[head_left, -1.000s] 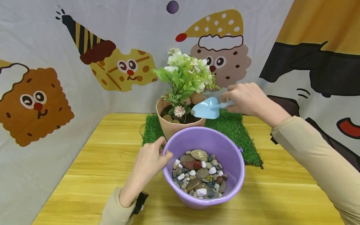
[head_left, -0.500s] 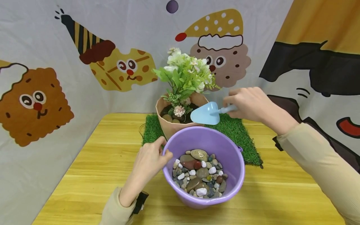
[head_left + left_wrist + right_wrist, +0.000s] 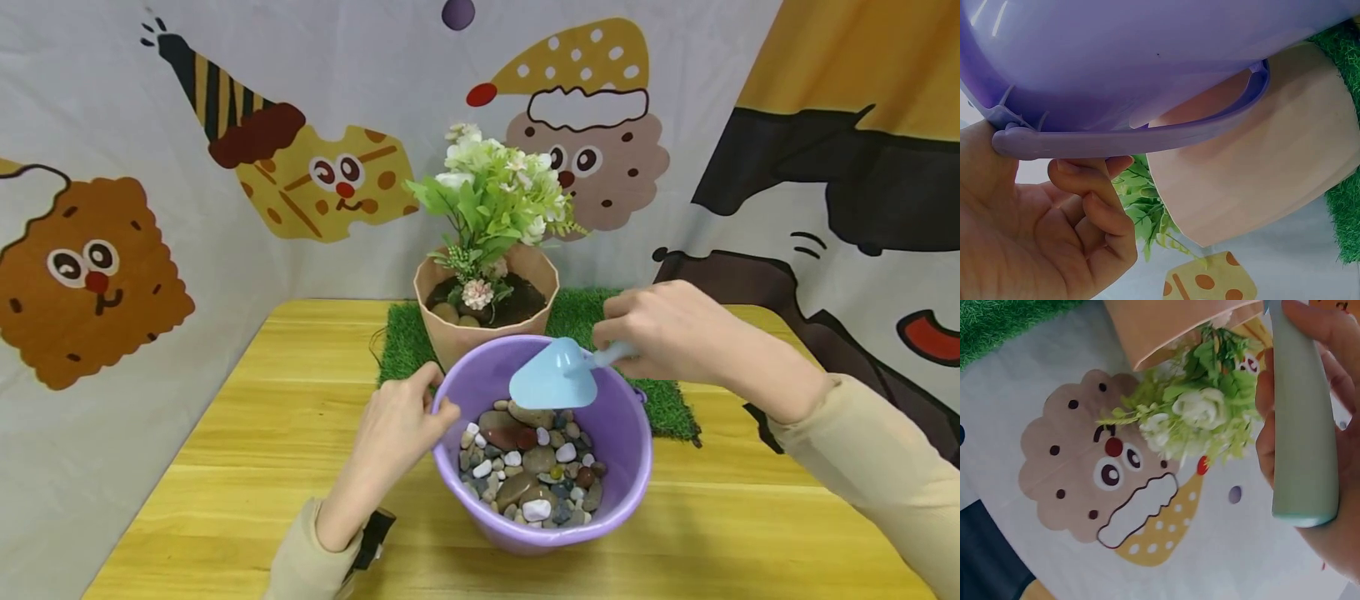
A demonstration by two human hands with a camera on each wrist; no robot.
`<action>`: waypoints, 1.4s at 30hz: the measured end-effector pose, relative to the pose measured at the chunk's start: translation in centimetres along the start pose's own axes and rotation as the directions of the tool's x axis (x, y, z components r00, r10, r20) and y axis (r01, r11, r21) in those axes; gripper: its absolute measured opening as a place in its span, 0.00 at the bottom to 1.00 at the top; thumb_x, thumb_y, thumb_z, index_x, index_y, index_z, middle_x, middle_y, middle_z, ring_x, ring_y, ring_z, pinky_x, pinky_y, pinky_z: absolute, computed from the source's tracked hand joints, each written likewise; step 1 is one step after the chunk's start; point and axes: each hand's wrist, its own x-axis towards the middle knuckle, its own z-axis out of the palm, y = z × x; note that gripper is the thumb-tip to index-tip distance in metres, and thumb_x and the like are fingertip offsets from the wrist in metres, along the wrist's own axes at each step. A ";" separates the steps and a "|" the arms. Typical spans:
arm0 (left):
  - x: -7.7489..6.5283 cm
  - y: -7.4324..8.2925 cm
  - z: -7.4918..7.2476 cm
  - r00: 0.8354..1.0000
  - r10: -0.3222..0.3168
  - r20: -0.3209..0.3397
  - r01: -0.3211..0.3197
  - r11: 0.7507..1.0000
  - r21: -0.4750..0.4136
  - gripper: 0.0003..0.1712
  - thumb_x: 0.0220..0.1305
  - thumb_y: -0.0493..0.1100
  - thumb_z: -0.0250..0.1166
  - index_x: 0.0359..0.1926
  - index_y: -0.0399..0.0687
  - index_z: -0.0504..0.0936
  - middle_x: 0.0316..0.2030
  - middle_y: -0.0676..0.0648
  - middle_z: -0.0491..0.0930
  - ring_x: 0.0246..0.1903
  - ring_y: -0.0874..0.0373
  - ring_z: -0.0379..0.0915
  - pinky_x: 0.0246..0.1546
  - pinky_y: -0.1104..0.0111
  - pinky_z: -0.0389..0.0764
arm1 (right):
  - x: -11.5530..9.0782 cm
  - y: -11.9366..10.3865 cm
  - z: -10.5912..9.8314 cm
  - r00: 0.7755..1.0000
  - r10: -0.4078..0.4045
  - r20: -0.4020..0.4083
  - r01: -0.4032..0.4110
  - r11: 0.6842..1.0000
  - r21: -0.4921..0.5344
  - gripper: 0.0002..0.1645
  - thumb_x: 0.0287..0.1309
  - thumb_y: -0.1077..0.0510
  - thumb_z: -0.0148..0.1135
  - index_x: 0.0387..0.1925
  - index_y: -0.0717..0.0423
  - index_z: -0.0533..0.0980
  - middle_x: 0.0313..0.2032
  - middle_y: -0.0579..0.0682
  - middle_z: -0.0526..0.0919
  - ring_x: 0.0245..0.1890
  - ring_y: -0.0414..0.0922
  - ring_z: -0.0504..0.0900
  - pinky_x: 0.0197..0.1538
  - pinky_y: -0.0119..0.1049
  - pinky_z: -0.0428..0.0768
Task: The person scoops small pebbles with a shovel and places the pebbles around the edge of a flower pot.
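My right hand [image 3: 663,333] grips the handle of a light blue toy trowel [image 3: 557,379], whose blade hangs over the purple bucket [image 3: 628,500]. In the right wrist view the trowel's handle [image 3: 1304,425] lies along the curled fingers. With thumb and fingers my left hand [image 3: 401,425] pinches the bucket's left rim. The left wrist view shows the bucket's folded-down handle [image 3: 1154,139] beside that hand [image 3: 1054,231]. Pebbles [image 3: 538,458] in grey, brown, white and red cover the bucket's bottom. Behind it stands a peach flowerpot [image 3: 480,336] with dark soil, a few stones and a flowering plant [image 3: 498,187].
The flowerpot stands on a green artificial turf mat [image 3: 671,408], which lies on a yellow wood-grain table [image 3: 247,417]. A white cloth [image 3: 360,67] printed with cartoon biscuits and cheese hangs behind the table.
My right hand has brought the trowel down and toward me, from over the flowerpot to over the bucket. A stone at the blade's tip a second ago is gone from it. The left hand stays put.
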 end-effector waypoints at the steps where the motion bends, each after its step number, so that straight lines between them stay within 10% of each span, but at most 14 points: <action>1: 0.0 0.0 0.0 1.000 -0.002 0.004 0.002 1.000 -0.001 0.06 0.47 0.42 0.64 0.28 0.49 0.77 0.09 0.55 0.66 0.11 0.62 0.60 0.13 0.71 0.60 | 0.0 -0.3 0.0 1.000 -0.017 0.010 0.017 1.000 -0.003 0.13 0.32 0.57 0.75 0.23 0.41 0.78 0.21 0.37 0.73 0.18 0.33 0.66 0.20 0.28 0.66; 23: 0.0 0.0 -0.1 1.000 -0.010 0.014 0.010 1.000 -0.013 0.07 0.48 0.42 0.64 0.30 0.48 0.77 0.10 0.54 0.68 0.10 0.63 0.60 0.12 0.72 0.61 | -0.1 -4.1 2.4 0.923 -0.365 0.124 0.384 0.896 -0.223 0.10 0.36 0.57 0.72 0.25 0.41 0.80 0.21 0.40 0.76 0.23 0.38 0.71 0.28 0.29 0.69; 42: 0.0 0.0 -0.1 1.000 -0.001 0.010 0.001 1.000 -0.013 0.06 0.46 0.41 0.64 0.29 0.49 0.77 0.09 0.55 0.67 0.10 0.63 0.60 0.12 0.71 0.61 | 0.8 -3.4 6.9 0.908 -0.392 0.148 0.345 0.900 0.268 0.13 0.29 0.55 0.73 0.21 0.38 0.77 0.25 0.35 0.78 0.25 0.32 0.74 0.28 0.22 0.70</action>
